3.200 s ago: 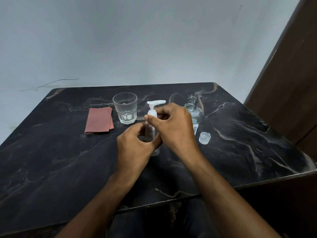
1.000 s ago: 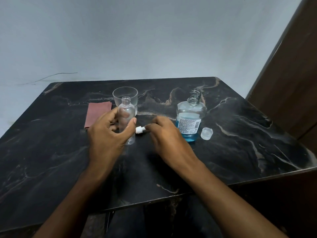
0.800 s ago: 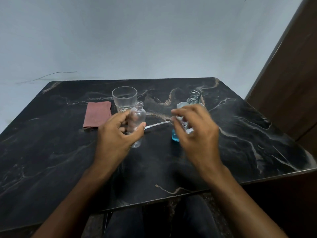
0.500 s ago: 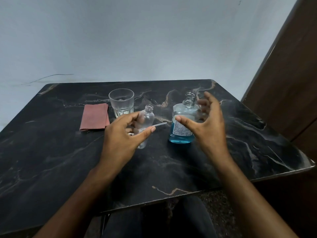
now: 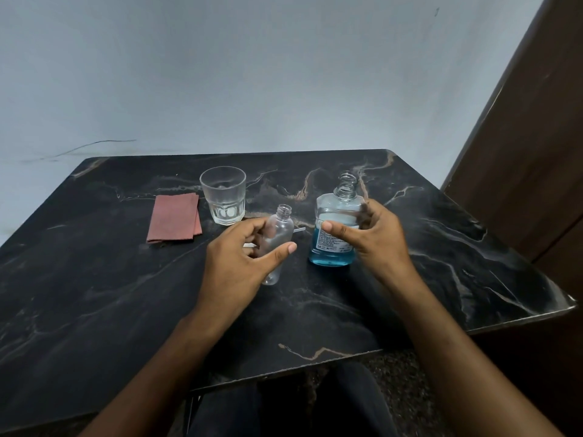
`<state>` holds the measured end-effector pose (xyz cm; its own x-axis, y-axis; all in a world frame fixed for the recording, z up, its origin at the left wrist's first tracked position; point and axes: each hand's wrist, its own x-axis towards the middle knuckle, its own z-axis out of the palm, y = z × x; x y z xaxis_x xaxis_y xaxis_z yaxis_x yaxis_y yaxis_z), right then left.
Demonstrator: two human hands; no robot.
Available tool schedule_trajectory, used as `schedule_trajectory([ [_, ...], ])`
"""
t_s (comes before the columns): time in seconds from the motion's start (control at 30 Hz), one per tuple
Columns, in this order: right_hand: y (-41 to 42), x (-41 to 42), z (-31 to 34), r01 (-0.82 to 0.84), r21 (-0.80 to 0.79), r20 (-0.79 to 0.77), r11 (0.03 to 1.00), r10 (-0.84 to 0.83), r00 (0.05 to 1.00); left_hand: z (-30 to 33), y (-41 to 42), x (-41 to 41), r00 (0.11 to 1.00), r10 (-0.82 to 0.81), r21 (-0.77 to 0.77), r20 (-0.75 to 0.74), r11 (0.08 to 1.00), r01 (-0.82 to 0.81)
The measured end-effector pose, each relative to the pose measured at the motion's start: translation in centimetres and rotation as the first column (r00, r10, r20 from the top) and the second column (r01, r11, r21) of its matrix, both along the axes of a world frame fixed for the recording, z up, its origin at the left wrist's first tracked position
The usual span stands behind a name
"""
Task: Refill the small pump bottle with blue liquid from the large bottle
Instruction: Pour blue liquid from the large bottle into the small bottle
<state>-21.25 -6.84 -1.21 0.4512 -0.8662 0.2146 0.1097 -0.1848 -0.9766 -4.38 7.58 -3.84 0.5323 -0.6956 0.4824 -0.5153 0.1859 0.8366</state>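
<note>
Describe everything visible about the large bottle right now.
The large bottle is clear plastic, uncapped, with a threaded neck and a printed label. Blue liquid fills roughly its lower part. It stands upright on the dark marble table, right of the small bottle. The right hand wraps it, thumb across the front.

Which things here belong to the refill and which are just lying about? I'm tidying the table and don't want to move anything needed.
Needed for the refill:
small bottle, open, held by left hand
large bottle with blue liquid, open, right hand around it
pump tube, lying behind the small bottle

Just lying about:
glass tumbler
folded red cloth
</note>
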Motion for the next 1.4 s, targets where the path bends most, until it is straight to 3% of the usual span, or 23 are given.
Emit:
schedule_trajectory([
  [0.13,0.3,0.4,0.6,0.022,-0.027,-0.001,0.999,-0.022,1.0,0.1,-0.1,-0.1,1.0,-0.003,0.009,-0.005,1.0,0.003],
  [0.43,-0.5,0.7,2.9,0.092,-0.257,-0.013,0.962,-0.098,0.995,0.3,0.1,0.1,1.0,-0.019,-0.003,-0.023,1.0,0.019],
  [0.77,-1.2,-0.8,5.5,0.111,-0.674,-0.156,0.73,-0.288,0.945,1.0,-0.7,-1.1,0.997,-0.014,-0.031,-0.074,0.999,0.012],
  [1.03,-2.0,-2.1,4.8,0.071,-0.764,-0.255,0.641,-0.401,0.88,1.0,-1.4,-1.5,0.996,-0.01,-0.01,-0.088,1.0,0.009],
  [1.4,-2.1,-2.6,4.6,0.001,-0.79,-0.326,0.613,-0.421,0.846,1.0,-2.0,-1.9,0.994,-0.001,0.01,-0.105,1.0,0.002],
])
